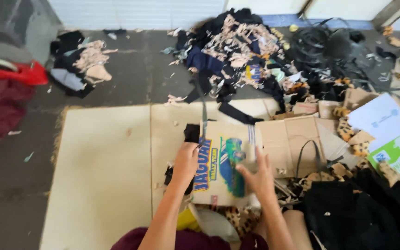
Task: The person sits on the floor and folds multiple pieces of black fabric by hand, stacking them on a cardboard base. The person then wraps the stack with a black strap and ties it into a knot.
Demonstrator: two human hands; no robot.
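head view: lower part of the printed cardboard sheet point(223, 162) is hidden behind both wrists, and its print is blurred. the sheet sits at frame centre on the pale floor mat point(103, 171). left hand point(185, 162) grips its left edge, fingers curled round it. right hand point(255, 175) lies flat on its right side, fingers spread, released. fabric scrap heap point(237, 46) at upper centre, brown cardboard point(288, 143) right of the sheet.

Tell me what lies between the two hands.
In the head view, the printed cardboard sheet spans the gap between left hand and right hand; both touch it.
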